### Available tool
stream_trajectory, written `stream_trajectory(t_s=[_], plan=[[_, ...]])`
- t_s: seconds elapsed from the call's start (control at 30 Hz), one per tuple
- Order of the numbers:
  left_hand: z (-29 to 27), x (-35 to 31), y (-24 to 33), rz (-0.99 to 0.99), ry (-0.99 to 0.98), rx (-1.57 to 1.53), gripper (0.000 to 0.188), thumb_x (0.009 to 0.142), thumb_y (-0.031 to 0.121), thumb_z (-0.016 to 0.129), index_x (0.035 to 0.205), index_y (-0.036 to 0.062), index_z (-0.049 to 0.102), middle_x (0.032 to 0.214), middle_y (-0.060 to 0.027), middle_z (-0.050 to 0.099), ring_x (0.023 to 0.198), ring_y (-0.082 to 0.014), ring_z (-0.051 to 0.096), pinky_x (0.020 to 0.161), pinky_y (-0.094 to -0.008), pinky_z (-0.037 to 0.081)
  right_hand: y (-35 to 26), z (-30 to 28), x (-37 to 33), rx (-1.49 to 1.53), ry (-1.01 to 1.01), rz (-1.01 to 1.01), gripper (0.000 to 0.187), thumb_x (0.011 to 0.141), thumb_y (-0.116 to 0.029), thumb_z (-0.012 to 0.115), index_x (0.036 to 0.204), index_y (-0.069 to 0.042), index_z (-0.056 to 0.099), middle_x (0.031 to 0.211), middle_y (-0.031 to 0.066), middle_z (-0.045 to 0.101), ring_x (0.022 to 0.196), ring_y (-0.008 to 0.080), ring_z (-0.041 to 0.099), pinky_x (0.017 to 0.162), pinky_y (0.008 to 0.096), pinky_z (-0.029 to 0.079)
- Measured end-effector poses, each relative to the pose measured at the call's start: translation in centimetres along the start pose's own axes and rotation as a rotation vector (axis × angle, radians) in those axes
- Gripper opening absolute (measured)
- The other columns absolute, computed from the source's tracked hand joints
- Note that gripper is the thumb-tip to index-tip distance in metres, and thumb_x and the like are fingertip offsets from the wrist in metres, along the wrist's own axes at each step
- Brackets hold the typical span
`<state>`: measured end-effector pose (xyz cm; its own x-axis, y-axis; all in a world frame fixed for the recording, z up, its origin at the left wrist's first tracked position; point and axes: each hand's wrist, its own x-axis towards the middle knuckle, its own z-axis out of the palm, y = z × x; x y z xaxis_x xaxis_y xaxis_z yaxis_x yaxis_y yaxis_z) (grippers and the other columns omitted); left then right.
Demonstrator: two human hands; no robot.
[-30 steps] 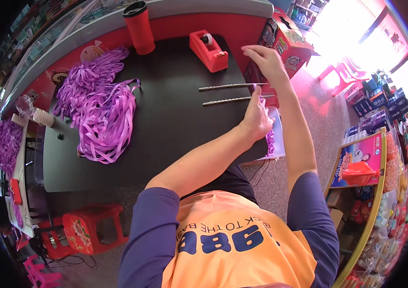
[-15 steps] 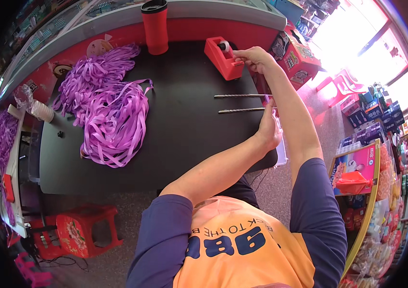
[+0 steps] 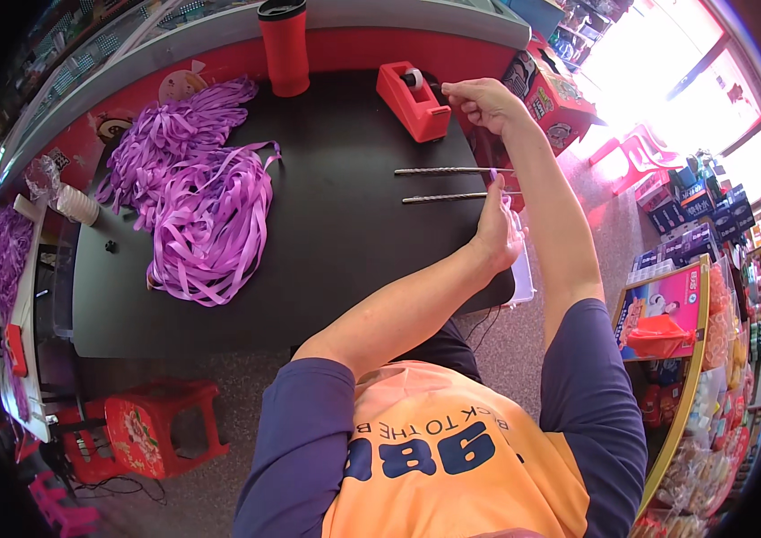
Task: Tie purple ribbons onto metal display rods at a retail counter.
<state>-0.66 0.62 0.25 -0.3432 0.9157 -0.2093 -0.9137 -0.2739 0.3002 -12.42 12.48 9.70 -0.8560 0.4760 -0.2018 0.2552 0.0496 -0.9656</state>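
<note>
My left hand (image 3: 496,235) is at the table's right edge, thumb up against two thin twisted metal rods (image 3: 439,170) that lie parallel across the edge. A bit of purple ribbon (image 3: 494,173) shows at the thumb tip; the other fingers are mostly hidden behind the palm. My right hand (image 3: 488,105) is just right of the red tape dispenser (image 3: 415,103), thumb and forefinger pinched together. Whatever lies between those fingertips is too small to make out. A big heap of purple ribbon loops (image 3: 210,229) covers the table's left part.
A red tumbler (image 3: 285,54) with a black lid stands at the back of the black table (image 3: 336,233). Stacked cups (image 3: 77,206) and a small black piece (image 3: 111,246) are at its left. A red stool (image 3: 143,435) stands front left, a display stand (image 3: 667,314) at right.
My right hand has come away from the tape dispenser's front end, slightly up. My left hand stays by the rods, and the whole view has shifted a little.
</note>
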Motion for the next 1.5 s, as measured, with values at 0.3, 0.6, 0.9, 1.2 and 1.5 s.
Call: stream_trajectory(t_s=[0.3,0.6,0.9,1.2,1.5], plan=[[-0.4,0.1,0.2,0.026,-0.135,-0.069,0.063,0.092,0.060,0.047,0.136,0.0137,0.044,0.145,-0.0033,0.039,0.137,-0.0145,0.029,0.109,-0.0398,0.027,4.1,-0.3,-1.4,0.093,-0.040,0.072,0.027,0.083,-0.022,0.076,0.095,0.001,0.070,0.076,0.0004,0.062,0.052,0.0016,0.036,0.043,0.0182,0.024],[0.1,-0.2,0.4,0.051,-0.244,-0.191,0.049,0.099,0.051,0.037,0.113,0.0083,0.058,0.103,-0.0057,0.065,0.099,-0.0213,0.063,0.090,-0.0383,0.049,4.7,1.2,-2.0,-0.142,0.077,-0.223,0.021,0.079,-0.019,0.075,0.078,0.001,0.072,0.066,0.0030,0.064,0.055,0.0076,0.051,0.048,0.0245,0.039],[0.0,-0.2,0.5,0.045,-0.142,-0.040,0.059,0.096,0.057,0.037,0.125,0.0073,0.047,0.128,-0.0124,0.051,0.121,-0.0264,0.049,0.101,-0.0456,0.038,4.3,1.1,-3.3,-0.673,0.248,-0.390,0.028,0.079,-0.032,0.067,0.078,-0.006,0.075,0.064,0.0085,0.066,0.065,0.0170,0.064,0.067,0.0315,0.051],[-1.0,0.5,-0.2,0.010,-0.019,0.074,0.042,0.085,0.030,0.069,0.116,0.0110,0.048,0.116,-0.0076,0.046,0.111,-0.0237,0.038,0.104,-0.0438,0.028,6.3,-8.2,-13.0,-0.236,0.082,-0.082,0.055,0.096,-0.050,0.051,0.092,0.000,0.072,0.071,0.0040,0.067,0.074,0.0104,0.060,0.072,0.0240,0.046],[-1.3,0.3,0.1,-0.007,-0.031,0.274,0.028,0.087,0.013,0.067,0.110,0.0178,0.053,0.104,0.0025,0.057,0.095,-0.0117,0.050,0.092,-0.0376,0.032,7.3,-7.9,-18.2,-0.398,0.158,-0.126,0.048,0.096,-0.044,0.055,0.085,0.001,0.071,0.073,0.0083,0.068,0.067,0.0127,0.062,0.069,0.0286,0.050]])
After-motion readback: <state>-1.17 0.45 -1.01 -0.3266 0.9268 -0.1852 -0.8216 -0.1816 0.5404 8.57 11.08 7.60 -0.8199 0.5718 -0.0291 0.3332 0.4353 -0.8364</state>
